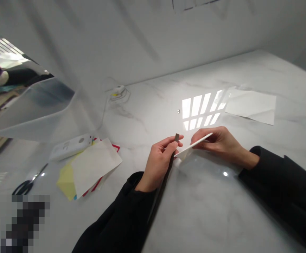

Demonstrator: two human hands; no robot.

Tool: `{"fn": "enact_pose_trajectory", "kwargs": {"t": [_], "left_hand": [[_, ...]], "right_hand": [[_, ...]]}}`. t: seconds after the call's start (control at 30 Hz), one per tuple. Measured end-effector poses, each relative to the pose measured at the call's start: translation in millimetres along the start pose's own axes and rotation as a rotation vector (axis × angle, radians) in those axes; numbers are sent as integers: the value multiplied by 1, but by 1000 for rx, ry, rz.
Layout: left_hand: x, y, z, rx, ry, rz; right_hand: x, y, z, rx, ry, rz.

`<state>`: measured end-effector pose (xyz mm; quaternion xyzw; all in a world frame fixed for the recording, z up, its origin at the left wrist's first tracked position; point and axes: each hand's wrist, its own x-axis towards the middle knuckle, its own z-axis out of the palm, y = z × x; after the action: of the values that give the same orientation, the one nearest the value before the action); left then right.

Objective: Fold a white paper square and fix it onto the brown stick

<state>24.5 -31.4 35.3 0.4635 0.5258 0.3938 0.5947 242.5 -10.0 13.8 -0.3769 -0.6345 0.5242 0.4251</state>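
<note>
My left hand (160, 162) pinches a thin dark strip, like a ruler (177, 137), whose upper end sticks out above my thumb; its lower part runs down along my wrist. My right hand (220, 142) holds a folded white sheet of paper (192, 146) edge-on, just right of the strip. The paper's near corner almost touches my left fingers. Both hands hover low over the white marble table (216, 214). Black sleeves cover both forearms.
A stack of coloured and white papers (89, 168) lies at the left, with a white remote-like device (71, 146) behind it and black scissors (27, 184) further left. Another white sheet (252, 105) rests at the far right. A small white gadget with a cable (118, 90) sits near the wall.
</note>
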Motion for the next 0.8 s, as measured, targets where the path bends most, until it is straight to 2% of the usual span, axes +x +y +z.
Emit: {"fn": "enact_pose_trajectory", "kwargs": {"t": [0.23,0.47,0.8], "left_hand": [[2,0,-4,-23,-82,-19],[-2,7,-6,44,-113,12],[-3,6,-6,27,-161,11]], "right_hand": [[0,2,1,23,40,41],[-4,-2,3,-40,54,-20],[-3,1,4,-30,84,-107]]}}
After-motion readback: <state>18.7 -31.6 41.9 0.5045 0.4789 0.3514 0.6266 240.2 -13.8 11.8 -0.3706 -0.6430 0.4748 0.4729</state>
